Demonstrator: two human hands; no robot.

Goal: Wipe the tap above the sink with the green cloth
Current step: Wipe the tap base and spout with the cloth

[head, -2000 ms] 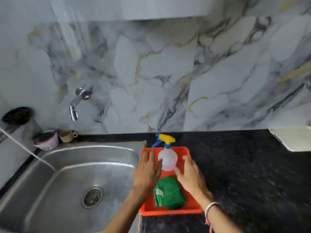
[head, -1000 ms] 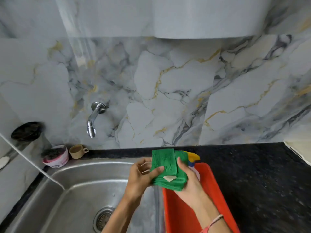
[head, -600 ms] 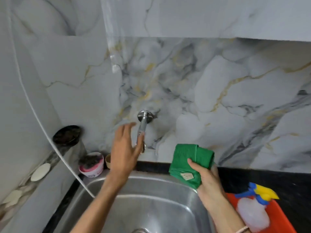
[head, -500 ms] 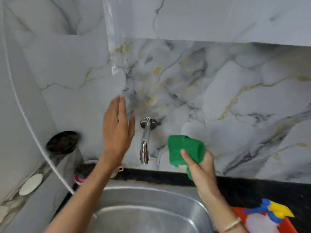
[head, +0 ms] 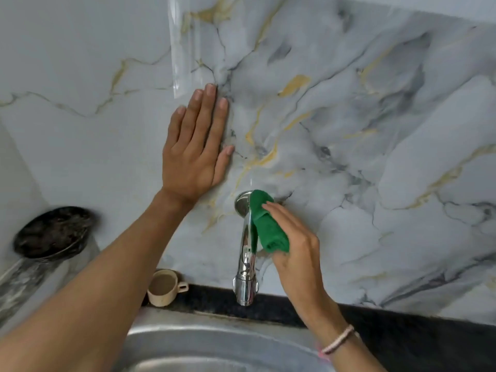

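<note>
A chrome tap juts from the marble wall above the steel sink. My right hand grips the folded green cloth and presses it against the right side of the tap's upper part, near its wall flange. My left hand lies flat on the wall, fingers spread, up and to the left of the tap, holding nothing. The cloth hides part of the tap's top.
A small beige cup stands on the black counter ledge left of the tap. A dark round container sits on a ledge at far left. The marble wall fills the background.
I lifted the green cloth from the red tray with both hands and carried it to the tap in my right hand. My left hand rose and settled flat on the wall.
</note>
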